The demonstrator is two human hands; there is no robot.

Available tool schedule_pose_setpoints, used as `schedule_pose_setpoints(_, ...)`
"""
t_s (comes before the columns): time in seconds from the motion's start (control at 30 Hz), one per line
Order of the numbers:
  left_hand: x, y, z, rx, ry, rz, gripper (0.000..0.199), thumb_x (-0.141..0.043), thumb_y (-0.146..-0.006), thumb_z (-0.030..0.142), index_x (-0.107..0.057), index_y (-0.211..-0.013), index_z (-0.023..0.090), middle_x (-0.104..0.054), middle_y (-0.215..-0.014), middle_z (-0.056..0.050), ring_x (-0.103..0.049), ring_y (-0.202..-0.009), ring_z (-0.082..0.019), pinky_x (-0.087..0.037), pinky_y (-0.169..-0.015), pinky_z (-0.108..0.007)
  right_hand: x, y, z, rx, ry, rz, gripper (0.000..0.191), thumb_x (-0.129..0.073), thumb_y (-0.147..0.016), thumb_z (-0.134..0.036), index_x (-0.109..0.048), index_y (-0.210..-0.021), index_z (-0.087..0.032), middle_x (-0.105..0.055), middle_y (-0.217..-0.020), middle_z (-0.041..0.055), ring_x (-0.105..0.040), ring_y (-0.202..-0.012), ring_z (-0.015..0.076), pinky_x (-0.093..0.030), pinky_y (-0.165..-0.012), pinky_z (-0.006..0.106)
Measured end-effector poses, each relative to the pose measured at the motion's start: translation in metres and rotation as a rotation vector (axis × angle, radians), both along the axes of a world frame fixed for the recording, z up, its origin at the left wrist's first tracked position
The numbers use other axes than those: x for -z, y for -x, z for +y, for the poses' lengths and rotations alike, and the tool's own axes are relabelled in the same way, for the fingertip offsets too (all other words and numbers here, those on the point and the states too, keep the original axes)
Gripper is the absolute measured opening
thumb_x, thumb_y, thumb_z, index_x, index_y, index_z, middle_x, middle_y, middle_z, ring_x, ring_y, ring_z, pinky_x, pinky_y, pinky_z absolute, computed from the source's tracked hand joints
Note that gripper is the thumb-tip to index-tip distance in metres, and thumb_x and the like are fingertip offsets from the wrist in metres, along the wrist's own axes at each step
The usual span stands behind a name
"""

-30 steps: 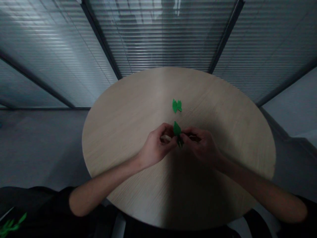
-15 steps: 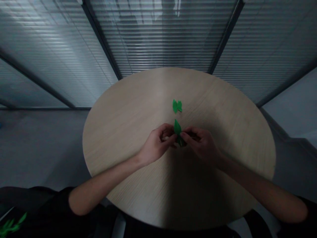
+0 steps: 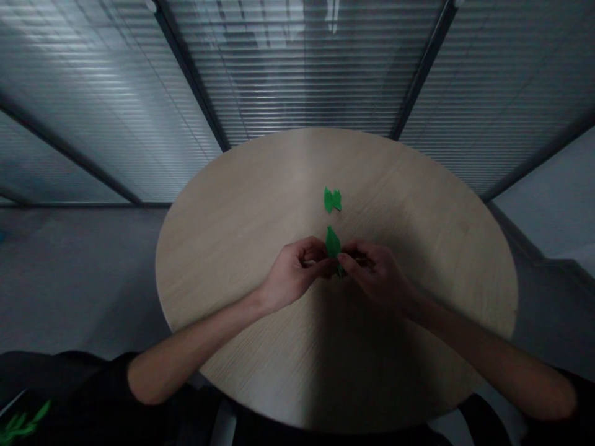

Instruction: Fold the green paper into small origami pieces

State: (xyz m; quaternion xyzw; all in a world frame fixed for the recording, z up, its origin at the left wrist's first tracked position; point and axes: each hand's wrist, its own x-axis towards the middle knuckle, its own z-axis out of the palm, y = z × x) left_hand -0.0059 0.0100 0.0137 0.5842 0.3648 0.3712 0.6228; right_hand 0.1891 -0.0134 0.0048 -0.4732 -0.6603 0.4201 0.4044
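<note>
"What's in your hands?"

"My left hand [image 3: 297,267] and right hand [image 3: 379,269] are curled nearly closed, pinching the lower end of a green leaf-shaped cutout [image 3: 333,243] above the round wooden table [image 3: 232,248]."

"How will it handle?"

"Light and soft, I'd judge; hold it low. A second cutout [image 3: 332,200] lies just beyond, then window blinds [image 3: 302,68]."

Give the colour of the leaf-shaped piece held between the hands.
The piece is bright green with no visible pattern; the head view shows it best.
</note>
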Motion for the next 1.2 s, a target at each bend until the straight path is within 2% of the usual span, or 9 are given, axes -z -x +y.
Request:
schedule_pose_setpoints(0.13, -0.0011, 0.0, -0.0002, 0.008, 0.009, -0.014, 0.031, -0.087, -0.078, 0.032, -0.063, -0.083, 0.014, -0.067, -0.068, 0.001, -0.065, -0.06, -0.01, -0.053, -0.058, -0.019, -0.0021, 0.0001, -0.0007, -0.004, -0.018, -0.021, 0.023, -0.068, -0.094, -0.04, -0.072, -0.091, -0.018, -0.076, -0.082, 0.0045, -0.071, -0.072, 0.0163, -0.055, -0.066, 0.027)
schedule_pose_setpoints(0.4, 0.0, 0.0016, 0.0022, 0.084, 0.072, -0.069, 0.031, -0.082, -0.084, 0.038, -0.063, -0.088, 0.014, -0.073, -0.075, -0.002, -0.07, -0.065, -0.012, -0.061, -0.067, -0.025, -0.0056, 0.0004, 0.0007, -0.025, 0.064, 0.151, 0.025, -0.066, -0.095, -0.04, -0.069, -0.085, -0.018, -0.068, -0.072, 0.0006, -0.063, -0.067, 0.0134, -0.05, -0.063, 0.026)
schedule_pose_setpoints(0.6, 0.0031, 0.0009, 0.0024, 0.051, 0.034, -0.024, 0.03, -0.08, -0.086, 0.039, -0.064, -0.088, 0.015, -0.071, -0.072, -0.002, -0.069, -0.064, -0.013, -0.061, -0.066, -0.026, 0.0008, -0.0006, 0.0026, -0.024, 0.087, 0.103, 0.026, -0.065, -0.097, -0.042, -0.068, -0.087, -0.018, -0.066, -0.073, 0.0005, -0.062, -0.066, 0.0133, -0.049, -0.062, 0.026)
schedule_pose_setpoints(0.77, 0.0065, 0.0035, -0.0002, 0.028, -0.05, 0.029, 0.024, -0.08, -0.086, 0.032, -0.065, -0.094, 0.014, -0.071, -0.078, -0.002, -0.068, -0.066, -0.012, -0.058, -0.062, -0.022, 0.0011, -0.0008, 0.0031, -0.039, 0.071, 0.061, 0.026, -0.065, -0.096, -0.042, -0.071, -0.091, -0.017, -0.069, -0.079, 0.0021, -0.065, -0.07, 0.0146, -0.05, -0.064, 0.026)
schedule_pose_setpoints(0.93, 0.0087, 0.0057, -0.0015, -0.019, -0.152, 0.106, 0.023, -0.077, -0.089, 0.027, -0.063, -0.104, 0.016, -0.072, -0.083, -0.002, -0.07, -0.069, -0.013, -0.057, -0.062, -0.022, -0.0028, -0.0005, 0.0037, -0.002, 0.048, 0.069, 0.025, -0.069, -0.093, -0.041, -0.07, -0.082, -0.018, -0.069, -0.075, 0.0007, -0.064, -0.068, 0.0138, -0.05, -0.064, 0.026)
schedule_pose_setpoints(1.1, 0.0047, 0.0038, -0.0011, -0.045, -0.165, 0.134, 0.025, -0.076, -0.09, 0.035, -0.065, -0.1, 0.015, -0.07, -0.086, -0.003, -0.068, -0.07, -0.013, -0.057, -0.062, -0.023, -0.0032, -0.0001, 0.0018, -0.003, 0.047, 0.069, 0.025, -0.069, -0.093, -0.042, -0.07, -0.085, -0.017, -0.068, -0.075, 0.0012, -0.062, -0.067, 0.0134, -0.049, -0.061, 0.025)
schedule_pose_setpoints(1.2, 0.0008, 0.0023, -0.0007, -0.066, -0.129, 0.113, 0.031, -0.079, -0.087, 0.042, -0.067, -0.095, 0.015, -0.067, -0.08, -0.002, -0.066, -0.066, -0.013, -0.055, -0.059, -0.023, -0.005, 0.0023, -0.0005, -0.048, 0.06, 0.062, 0.031, -0.07, -0.092, -0.047, -0.07, -0.086, -0.017, -0.068, -0.075, 0.0021, -0.061, -0.066, 0.0134, -0.048, -0.059, 0.024)
